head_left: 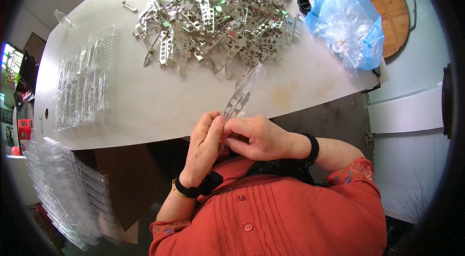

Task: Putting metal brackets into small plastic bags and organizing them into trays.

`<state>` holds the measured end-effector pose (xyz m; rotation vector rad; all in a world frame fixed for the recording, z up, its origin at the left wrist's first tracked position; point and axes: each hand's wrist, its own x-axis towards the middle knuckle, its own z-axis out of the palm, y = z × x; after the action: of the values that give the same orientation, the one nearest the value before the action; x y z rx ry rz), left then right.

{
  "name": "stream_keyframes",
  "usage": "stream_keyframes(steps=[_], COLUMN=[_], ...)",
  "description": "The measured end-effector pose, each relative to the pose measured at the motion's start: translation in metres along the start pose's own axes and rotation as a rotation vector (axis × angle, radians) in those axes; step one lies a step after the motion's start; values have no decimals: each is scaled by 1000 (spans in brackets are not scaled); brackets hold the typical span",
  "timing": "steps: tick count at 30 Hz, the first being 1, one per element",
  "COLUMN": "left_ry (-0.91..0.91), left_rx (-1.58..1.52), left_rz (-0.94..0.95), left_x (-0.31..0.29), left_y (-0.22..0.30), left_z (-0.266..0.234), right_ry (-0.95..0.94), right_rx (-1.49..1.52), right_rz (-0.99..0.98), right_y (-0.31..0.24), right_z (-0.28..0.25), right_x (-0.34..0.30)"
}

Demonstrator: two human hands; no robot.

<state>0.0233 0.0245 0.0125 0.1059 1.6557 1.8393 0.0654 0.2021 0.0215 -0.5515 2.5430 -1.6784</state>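
Note:
Close to my body at the table's near edge, my left hand (204,142) pinches the lower end of a clear plastic sleeve (254,77). A flat silvery metal strip with holes (236,104) lies inside the sleeve, tilted up and to the right. My right hand (259,137) is closed beside the left, its fingertips at the same end; the exact grip there is partly hidden. Beyond the sleeve's tip spreads a large heap of similar perforated metal strips (208,28), some with green bits on them.
On the left of the white table (160,105) lies a clear plastic tray (85,81) holding bagged strips. A blue bag of clear sleeves (346,25) sits at the right, next to a small black object (303,3). Stacked clear trays (68,183) stand low at the left.

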Motion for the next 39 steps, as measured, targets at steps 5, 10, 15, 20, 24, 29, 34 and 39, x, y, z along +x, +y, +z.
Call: stream_keyframes(steps=[5,10,15,20,24,29,34,39], left_ry=[-37,-52,-47,-111,-113,-134,-145,-132], left_rx=[-284,-327,-333,-364,-334,-323,-284,-332], left_rz=[-79,-97,-79,-102,-101,-79,-97,-122], left_x=[1,5,4,5,4,4,4,3], left_y=[-5,-8,-7,-7,-5,-10,-5,0], left_z=[2,-5,-3,2,5,7,6,3], right_ry=[-79,54,229,242,260,190,64,81], right_rx=[175,228,107,-193,-237,-260,-189,-55], right_rz=[74,0,167,-52,-86,-118,-91,-88], right_y=[-4,-3,-4,7,10,7,5,-4], right_z=[-2,-5,-26,-17,-12,-6,-4,-16], right_x=[-1,-4,-11,-10,-8,-6,-7,-7])
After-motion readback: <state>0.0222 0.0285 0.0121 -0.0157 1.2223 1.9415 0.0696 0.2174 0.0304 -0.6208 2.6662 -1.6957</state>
